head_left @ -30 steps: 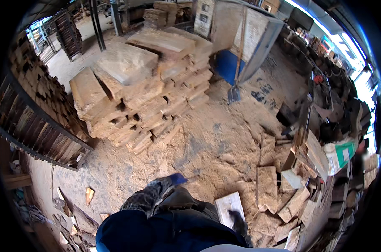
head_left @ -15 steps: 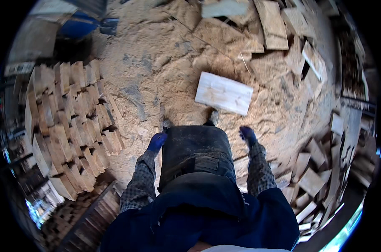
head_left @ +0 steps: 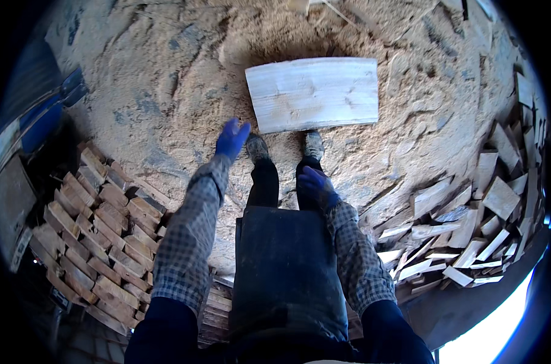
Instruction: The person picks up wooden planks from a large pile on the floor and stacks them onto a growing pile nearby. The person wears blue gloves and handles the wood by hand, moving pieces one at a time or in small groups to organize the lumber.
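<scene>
A pale wooden board (head_left: 315,94), wide and slightly curved in this view, lies on the sawdust just beyond my shoes. My left hand (head_left: 232,139), in a blue-purple glove, is held out near the board's lower left corner; its fingers are apart and nothing is in them. In front of my right shin is my right hand (head_left: 318,187), gloved alike, with its fingers pointing inward and loosely apart. It holds nothing that I can see. A dark apron (head_left: 287,273) hangs over my front, between the two checked sleeves.
To the left stands a stack of wood blocks (head_left: 105,224), laid in rows. A loose heap of offcuts (head_left: 463,224) lies to the right. Sawdust (head_left: 166,79) covers the ground ahead. A blue object (head_left: 42,124) is at the far left.
Both arms have come forward from beside my body. My left hand is now near the board, and the right one has swung inward. The view has shifted, and the board looks larger.
</scene>
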Tool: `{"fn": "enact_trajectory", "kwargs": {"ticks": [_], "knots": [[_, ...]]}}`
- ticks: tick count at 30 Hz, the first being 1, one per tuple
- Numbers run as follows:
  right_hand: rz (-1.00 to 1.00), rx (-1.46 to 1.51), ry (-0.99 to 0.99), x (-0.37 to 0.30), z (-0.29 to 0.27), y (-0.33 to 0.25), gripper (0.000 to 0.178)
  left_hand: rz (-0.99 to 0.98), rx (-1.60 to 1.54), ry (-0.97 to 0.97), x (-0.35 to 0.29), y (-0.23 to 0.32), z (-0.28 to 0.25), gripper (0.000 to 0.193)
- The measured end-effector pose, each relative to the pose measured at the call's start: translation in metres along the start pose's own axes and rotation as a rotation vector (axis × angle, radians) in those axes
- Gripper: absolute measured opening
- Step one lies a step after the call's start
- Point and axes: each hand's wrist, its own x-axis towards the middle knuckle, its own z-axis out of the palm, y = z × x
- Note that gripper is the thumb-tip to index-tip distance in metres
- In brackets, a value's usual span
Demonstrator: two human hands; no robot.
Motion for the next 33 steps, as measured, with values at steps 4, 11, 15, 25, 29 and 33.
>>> {"fn": "enact_trajectory", "kwargs": {"ticks": [4, 11, 15, 25, 29, 33], "knots": [[0.081, 0.053, -0.084, 0.103, 0.006, -0.005, 0.051, -0.006, -0.276, 0.040, 0.144, 0.018, 0.036, 0.085], [0.043, 0.329, -0.169, 0.278, -0.005, -0.007, 0.057, 0.088, -0.393, -0.062, 0.298, -0.038, 0.083, 0.065], [0.073, 0.420, -0.156, 0.288, -0.009, -0.005, 0.040, 0.239, -0.373, -0.062, 0.295, -0.063, 0.086, 0.050], [0.010, 0.437, -0.024, 0.103, -0.106, 0.030, 0.056, 0.168, -0.183, 0.051, 0.024, 0.094, 0.069, 0.059], [-0.179, 0.293, 0.289, -0.049, -0.122, -0.013, 0.067, 0.033, -0.525, -0.417, -0.067, 0.154, 0.079, 0.046], [-0.202, 0.360, 0.197, -0.089, -0.166, -0.052, 0.068, -0.360, -0.874, -0.758, -0.065, 0.173, 0.153, 0.090]]}}
